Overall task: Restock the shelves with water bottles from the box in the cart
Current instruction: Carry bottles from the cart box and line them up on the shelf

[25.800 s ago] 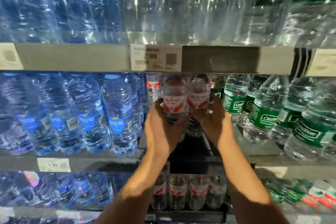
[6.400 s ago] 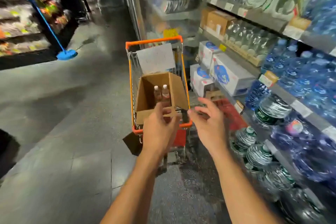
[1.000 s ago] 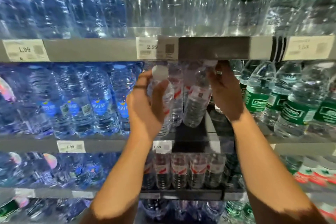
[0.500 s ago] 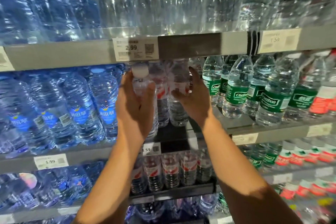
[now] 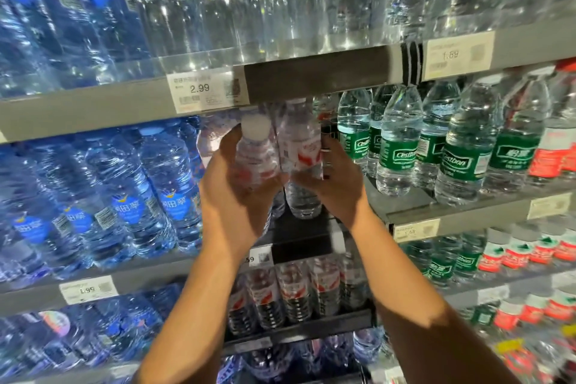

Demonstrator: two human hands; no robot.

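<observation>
Middle shelf (image 5: 448,212): blue-labelled bottles (image 5: 168,184) stand at left, green-labelled bottles (image 5: 402,146) at right, red-and-white-labelled bottles (image 5: 304,196) in the dark gap between. Upper shelf (image 5: 93,112) carries large clear bottles (image 5: 249,9). Lower shelf (image 5: 299,321) holds a row of red-and-white bottles (image 5: 293,293).

The water bottles (image 5: 299,162) are clear, glossy, ribbed plastic. The shelf edge (image 5: 314,79) looks matt grey. Its price tag (image 5: 205,92) looks like paper.
</observation>
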